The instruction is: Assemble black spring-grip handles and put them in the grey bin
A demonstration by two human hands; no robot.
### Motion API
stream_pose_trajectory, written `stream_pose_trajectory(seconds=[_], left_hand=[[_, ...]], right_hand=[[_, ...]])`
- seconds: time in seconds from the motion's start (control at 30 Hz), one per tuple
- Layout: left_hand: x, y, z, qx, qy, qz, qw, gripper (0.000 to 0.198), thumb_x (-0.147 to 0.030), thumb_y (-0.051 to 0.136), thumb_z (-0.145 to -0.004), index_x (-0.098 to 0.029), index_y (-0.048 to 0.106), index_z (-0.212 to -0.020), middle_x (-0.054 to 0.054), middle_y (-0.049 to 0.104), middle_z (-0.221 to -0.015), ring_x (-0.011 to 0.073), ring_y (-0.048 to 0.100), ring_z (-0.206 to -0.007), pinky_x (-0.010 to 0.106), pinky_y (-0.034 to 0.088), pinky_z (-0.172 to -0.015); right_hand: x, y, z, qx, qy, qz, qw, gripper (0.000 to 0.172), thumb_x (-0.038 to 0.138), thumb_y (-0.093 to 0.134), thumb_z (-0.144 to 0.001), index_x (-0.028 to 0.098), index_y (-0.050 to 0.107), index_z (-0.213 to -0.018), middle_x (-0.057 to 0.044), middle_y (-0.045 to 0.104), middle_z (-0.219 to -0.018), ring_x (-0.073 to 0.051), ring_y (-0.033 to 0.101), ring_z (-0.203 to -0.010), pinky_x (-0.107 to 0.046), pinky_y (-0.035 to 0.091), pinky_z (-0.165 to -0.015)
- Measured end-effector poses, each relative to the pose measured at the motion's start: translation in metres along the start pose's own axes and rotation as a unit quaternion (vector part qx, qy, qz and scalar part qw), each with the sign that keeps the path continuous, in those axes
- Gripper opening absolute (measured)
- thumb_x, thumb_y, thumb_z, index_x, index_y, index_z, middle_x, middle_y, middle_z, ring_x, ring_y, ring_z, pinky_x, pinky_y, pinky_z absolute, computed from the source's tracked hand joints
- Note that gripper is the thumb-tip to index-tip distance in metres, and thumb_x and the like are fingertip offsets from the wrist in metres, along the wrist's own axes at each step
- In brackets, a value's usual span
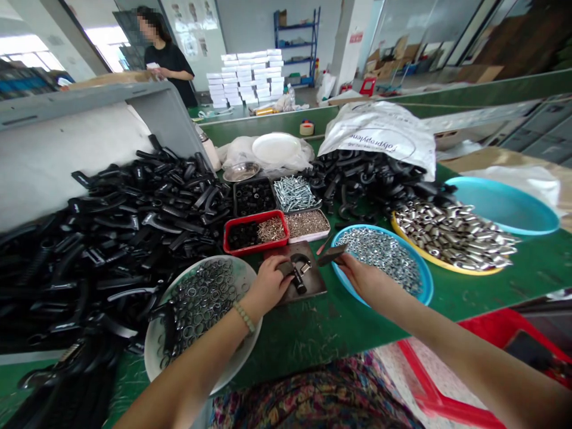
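My left hand (268,286) rests on a black plastic bracket (298,280) with a small metal fitting, and its fingers are closed around the bracket's near end. The bracket lies on a dark metal plate (308,286). My right hand (361,277) pinches a flat dark strip (331,255), perhaps a tool or part, just above a blue plastic dish (379,292) of steel nuts (379,259). Below my left wrist, a white plate (201,310) holds several dark metal rings (201,301). The strip's exact kind is hard to tell.
A large heap of black plastic parts (116,226) lies left, and black curved parts (366,179) lie behind. Small trays of screws (295,193) and a yellow dish of metal sleeves (451,238) sit on the green table (330,333). A person (170,62) stands beyond.
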State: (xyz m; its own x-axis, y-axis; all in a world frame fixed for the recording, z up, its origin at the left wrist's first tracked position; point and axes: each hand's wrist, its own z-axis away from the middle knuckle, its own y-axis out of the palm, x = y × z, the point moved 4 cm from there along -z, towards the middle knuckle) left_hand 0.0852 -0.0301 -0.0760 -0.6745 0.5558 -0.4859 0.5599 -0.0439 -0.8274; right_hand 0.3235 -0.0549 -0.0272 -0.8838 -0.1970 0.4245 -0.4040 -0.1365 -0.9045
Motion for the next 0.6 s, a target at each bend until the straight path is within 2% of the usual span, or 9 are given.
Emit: stream_pose_trajectory(seconds=[0.1,0.23,0.33,0.43,0.53,0.6], left_hand=[[0.002,0.0,0.006,0.0,0.012,-0.018,1.0,0.034,-0.023,0.057,-0.084,-0.019,0.057,-0.118,0.009,0.055,-0.12,0.0248,0.046,-0.117,0.047,0.032,-0.106],[0.0,-0.001,0.007,0.001,0.008,-0.011,1.0,0.036,-0.021,0.058,-0.083,-0.022,0.056,-0.119,0.008,0.054,-0.121,0.025,0.045,-0.118,0.048,0.031,-0.107],[0.003,0.0,0.005,-0.013,-0.025,0.023,0.999,0.042,-0.019,0.062,-0.079,-0.022,0.053,-0.12,0.008,0.052,-0.123,0.0254,0.045,-0.118,0.046,0.034,-0.105],[0.008,-0.003,0.005,-0.059,-0.086,0.083,0.991,0.059,-0.016,0.066,-0.073,-0.021,0.042,-0.127,0.008,0.046,-0.125,0.0224,0.049,-0.114,0.041,0.039,-0.101],[0.007,-0.006,0.006,-0.06,-0.096,0.096,0.989,0.063,-0.015,0.067,-0.072,-0.021,0.039,-0.128,0.009,0.04,-0.129,0.0204,0.05,-0.112,0.038,0.041,-0.1],[0.002,-0.004,0.008,-0.018,-0.061,0.041,0.997,0.054,-0.017,0.066,-0.074,-0.022,0.047,-0.124,0.008,0.04,-0.131,0.0247,0.045,-0.118,0.043,0.037,-0.103]], right_hand=[[0.026,0.0,-0.007,-0.004,-0.01,-0.006,1.0,0.032,0.036,0.03,-0.097,0.023,0.048,-0.12,-0.008,0.07,-0.101,-0.02,0.069,-0.081,-0.026,0.048,-0.067],[0.038,0.005,-0.017,0.022,-0.007,0.037,0.999,0.031,0.035,0.033,-0.096,0.021,0.049,-0.119,-0.008,0.072,-0.094,-0.02,0.069,-0.078,-0.025,0.047,-0.062],[0.048,0.011,-0.021,0.011,-0.024,0.042,0.999,0.03,0.033,0.031,-0.097,0.021,0.049,-0.118,-0.009,0.071,-0.098,-0.02,0.069,-0.081,-0.025,0.047,-0.063],[0.061,0.021,-0.026,0.021,-0.058,0.075,0.995,0.03,0.03,0.031,-0.097,0.019,0.049,-0.118,-0.011,0.07,-0.097,-0.021,0.069,-0.082,-0.025,0.046,-0.062],[0.06,0.027,-0.029,0.051,-0.059,0.11,0.991,0.033,0.032,0.034,-0.096,0.021,0.046,-0.125,-0.01,0.069,-0.1,-0.021,0.069,-0.079,-0.026,0.046,-0.061],[0.043,0.021,-0.027,0.019,-0.035,0.1,0.994,0.035,0.034,0.032,-0.097,0.025,0.043,-0.128,-0.008,0.068,-0.106,-0.02,0.068,-0.082,-0.026,0.047,-0.063]])
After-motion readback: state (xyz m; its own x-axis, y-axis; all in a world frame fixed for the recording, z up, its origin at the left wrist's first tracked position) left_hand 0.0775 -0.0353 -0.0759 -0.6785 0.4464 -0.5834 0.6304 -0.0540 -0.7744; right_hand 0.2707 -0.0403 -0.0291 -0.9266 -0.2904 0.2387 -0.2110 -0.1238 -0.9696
